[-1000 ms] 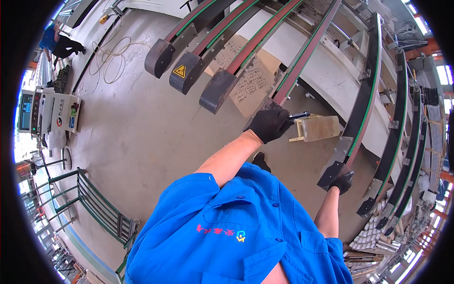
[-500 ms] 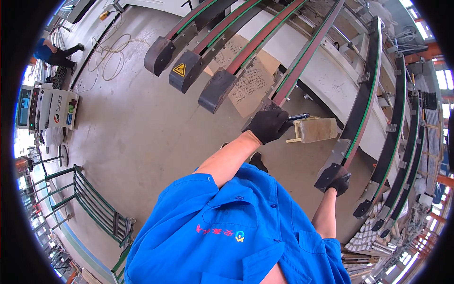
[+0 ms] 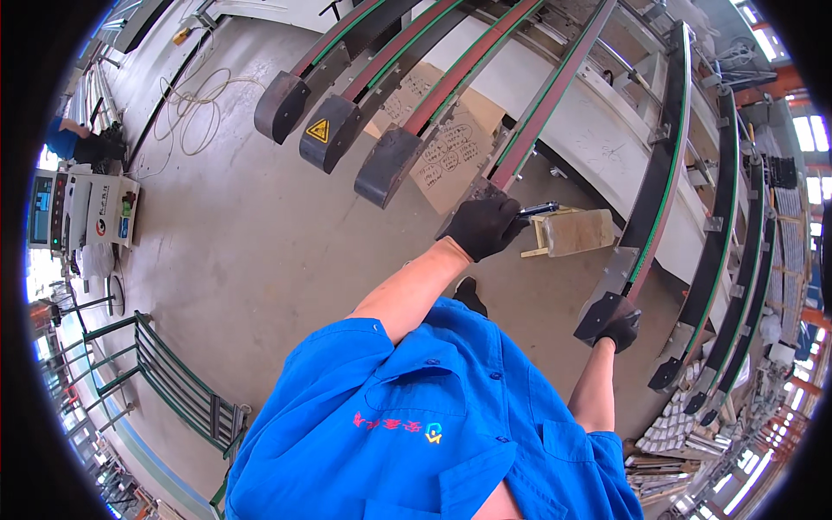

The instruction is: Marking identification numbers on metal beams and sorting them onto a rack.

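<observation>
My left hand [image 3: 485, 229], in a black glove, is closed in a fist at the near end of a long belt-topped conveyor arm [image 3: 548, 113]. From its thumb side sticks out a slim blue-and-silver pen-like tool [image 3: 539, 209]; its exact kind does not show. My right hand [image 3: 620, 331], gloved in black too, is wrapped round the side of the dark end cap [image 3: 603, 317] of another conveyor arm to the right. The fingers on the cap's underside are partly hidden. Green strips and red-brown belts run along the arms.
Several more conveyor arms lie left and right, one with a yellow warning sticker [image 3: 319, 131]. A small wooden stool [image 3: 579, 232] stands between my hands. Handwritten cardboard [image 3: 451, 147] lies beneath the arms. Left are a control cabinet [image 3: 102, 208], a coiled hose [image 3: 195, 102], a green rack [image 3: 178, 368] and another person [image 3: 76, 139].
The whole view has shifted slightly. Both my hands keep their places on the two arm ends. The person at the far left has changed posture.
</observation>
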`<state>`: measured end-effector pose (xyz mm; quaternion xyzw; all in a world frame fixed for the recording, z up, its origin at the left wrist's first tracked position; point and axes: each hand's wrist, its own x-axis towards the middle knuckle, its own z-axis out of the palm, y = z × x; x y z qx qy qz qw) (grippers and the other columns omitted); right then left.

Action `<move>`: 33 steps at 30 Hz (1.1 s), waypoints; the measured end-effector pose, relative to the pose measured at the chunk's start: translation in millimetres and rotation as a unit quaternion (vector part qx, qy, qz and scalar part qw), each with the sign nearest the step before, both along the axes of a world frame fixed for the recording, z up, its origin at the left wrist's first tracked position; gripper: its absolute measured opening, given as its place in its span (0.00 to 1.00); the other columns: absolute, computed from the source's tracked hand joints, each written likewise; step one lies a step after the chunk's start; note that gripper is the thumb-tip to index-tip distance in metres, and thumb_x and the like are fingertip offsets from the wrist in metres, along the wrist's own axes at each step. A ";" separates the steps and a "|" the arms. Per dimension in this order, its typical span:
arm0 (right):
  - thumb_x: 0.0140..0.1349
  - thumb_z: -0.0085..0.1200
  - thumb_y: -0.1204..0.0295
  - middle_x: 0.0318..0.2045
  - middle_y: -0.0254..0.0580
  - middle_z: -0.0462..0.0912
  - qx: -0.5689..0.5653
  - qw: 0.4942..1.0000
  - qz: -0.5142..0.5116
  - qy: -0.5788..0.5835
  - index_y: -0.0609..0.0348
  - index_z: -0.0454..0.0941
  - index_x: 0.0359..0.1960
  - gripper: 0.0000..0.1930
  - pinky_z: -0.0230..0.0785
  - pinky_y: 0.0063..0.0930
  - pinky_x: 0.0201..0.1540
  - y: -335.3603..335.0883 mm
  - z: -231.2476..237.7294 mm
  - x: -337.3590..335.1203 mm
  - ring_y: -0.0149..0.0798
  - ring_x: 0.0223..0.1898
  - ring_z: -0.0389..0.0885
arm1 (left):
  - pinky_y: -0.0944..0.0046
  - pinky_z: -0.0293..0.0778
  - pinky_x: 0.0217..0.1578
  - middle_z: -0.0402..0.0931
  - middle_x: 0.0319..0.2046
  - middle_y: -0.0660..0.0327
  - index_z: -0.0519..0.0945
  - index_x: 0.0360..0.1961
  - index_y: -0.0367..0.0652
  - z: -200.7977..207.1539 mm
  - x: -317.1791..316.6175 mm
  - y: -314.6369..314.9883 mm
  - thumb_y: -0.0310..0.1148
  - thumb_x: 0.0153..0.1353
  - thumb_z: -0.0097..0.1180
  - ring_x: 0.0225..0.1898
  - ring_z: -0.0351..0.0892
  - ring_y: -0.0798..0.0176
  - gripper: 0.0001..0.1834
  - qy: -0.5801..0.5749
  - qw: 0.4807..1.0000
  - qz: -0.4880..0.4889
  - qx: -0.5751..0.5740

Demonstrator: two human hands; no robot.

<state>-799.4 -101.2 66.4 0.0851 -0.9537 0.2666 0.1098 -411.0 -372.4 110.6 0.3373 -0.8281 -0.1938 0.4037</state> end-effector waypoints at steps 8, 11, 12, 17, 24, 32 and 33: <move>0.77 0.47 0.48 0.42 0.58 0.90 -0.010 1.000 0.010 -0.006 0.62 0.90 0.45 0.28 0.77 0.50 0.48 4.8 -6.4 -6.7 0.60 0.45 0.88 | 0.50 0.77 0.25 0.79 0.27 0.57 0.77 0.37 0.47 -1.4 1.1 0.5 0.43 0.64 0.66 0.27 0.83 0.49 0.13 0.002 1.000 0.003 0.000; 0.78 0.47 0.49 0.42 0.59 0.90 0.010 1.000 0.003 -0.019 0.62 0.90 0.44 0.28 0.77 0.51 0.48 8.5 -14.6 -15.6 0.61 0.45 0.88 | 0.51 0.77 0.25 0.80 0.31 0.58 0.77 0.41 0.46 -1.9 2.2 0.2 0.43 0.63 0.69 0.28 0.84 0.51 0.16 -0.022 1.000 -0.004 0.006; 0.78 0.46 0.48 0.42 0.60 0.90 0.007 1.000 0.007 -0.019 0.62 0.89 0.45 0.28 0.77 0.51 0.48 9.9 -17.6 -18.8 0.62 0.45 0.88 | 0.51 0.77 0.25 0.80 0.31 0.58 0.77 0.40 0.46 -1.7 2.4 0.2 0.43 0.63 0.69 0.28 0.84 0.51 0.16 -0.022 1.000 -0.002 0.006; 0.77 0.47 0.46 0.40 0.48 0.92 0.036 0.999 -0.017 -0.014 0.59 0.90 0.45 0.28 0.80 0.43 0.44 17.7 -30.6 -33.5 0.52 0.44 0.91 | 0.49 0.77 0.25 0.79 0.28 0.56 0.78 0.38 0.47 1.3 2.7 0.4 0.43 0.65 0.66 0.27 0.83 0.47 0.13 -0.001 1.000 -0.002 0.007; 0.77 0.46 0.44 0.41 0.47 0.92 0.045 0.999 -0.003 -0.014 0.58 0.90 0.46 0.30 0.80 0.43 0.45 19.6 -34.0 -36.8 0.51 0.44 0.91 | 0.49 0.78 0.25 0.80 0.28 0.56 0.78 0.38 0.46 2.3 2.7 0.3 0.42 0.65 0.65 0.27 0.84 0.48 0.13 -0.005 1.000 -0.005 0.014; 0.77 0.44 0.44 0.43 0.50 0.92 0.037 0.998 -0.028 -0.039 0.61 0.90 0.47 0.31 0.79 0.48 0.47 6.2 -7.8 -12.1 0.55 0.46 0.90 | 0.49 0.77 0.24 0.80 0.28 0.57 0.78 0.37 0.47 -0.6 1.0 0.2 0.43 0.65 0.65 0.27 0.84 0.49 0.13 -0.006 1.000 -0.001 0.008; 0.77 0.43 0.44 0.43 0.51 0.92 0.030 0.998 -0.025 -0.043 0.61 0.90 0.47 0.32 0.79 0.48 0.47 4.9 -5.7 -10.2 0.55 0.46 0.90 | 0.50 0.77 0.24 0.80 0.28 0.57 0.78 0.37 0.47 -1.0 0.8 0.1 0.43 0.64 0.66 0.27 0.84 0.49 0.13 -0.011 1.000 -0.002 0.010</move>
